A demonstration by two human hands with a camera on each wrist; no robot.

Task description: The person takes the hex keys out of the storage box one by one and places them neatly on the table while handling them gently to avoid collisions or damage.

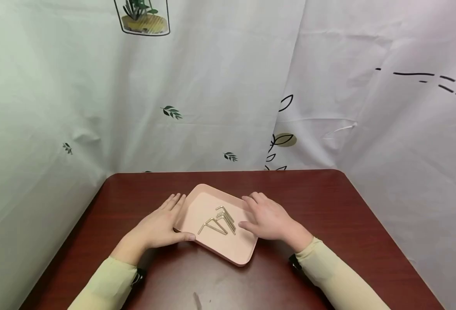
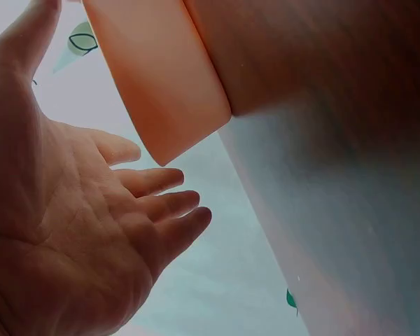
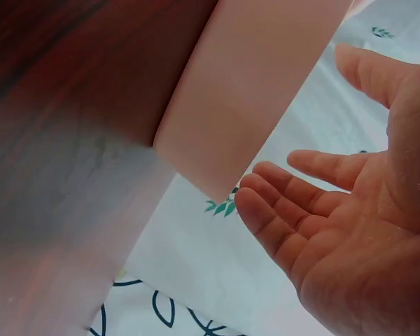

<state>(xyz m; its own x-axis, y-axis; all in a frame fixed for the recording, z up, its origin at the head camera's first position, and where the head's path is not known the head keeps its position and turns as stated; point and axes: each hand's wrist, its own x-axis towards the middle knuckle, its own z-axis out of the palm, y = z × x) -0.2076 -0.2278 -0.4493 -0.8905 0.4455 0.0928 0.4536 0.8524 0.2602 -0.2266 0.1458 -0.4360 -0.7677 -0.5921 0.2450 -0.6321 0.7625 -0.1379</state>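
A shallow pink tray (image 1: 237, 252) sits at an angle on the dark red table, its side wall (image 2: 161, 77) large in the left wrist view. Several brass-coloured L-shaped hex keys (image 1: 231, 227) lie together in it, some overlapping. At the tray's left side is my left hand (image 1: 160, 228), fingers straight and spread, thumb tip over the near-left rim. My right hand (image 1: 268, 217) is at the right rim, its loosely bent fingers and thumb reaching over the tray's edge. Both wrist views show the palms facing the tray wall, fingers pinching nothing.
The wooden table (image 1: 309, 193) has rounded far corners. Behind it and along both sides hangs a white curtain (image 1: 212, 86) printed with leaves and a plant jar. A small dark mark (image 1: 197, 300) shows near the table's front.
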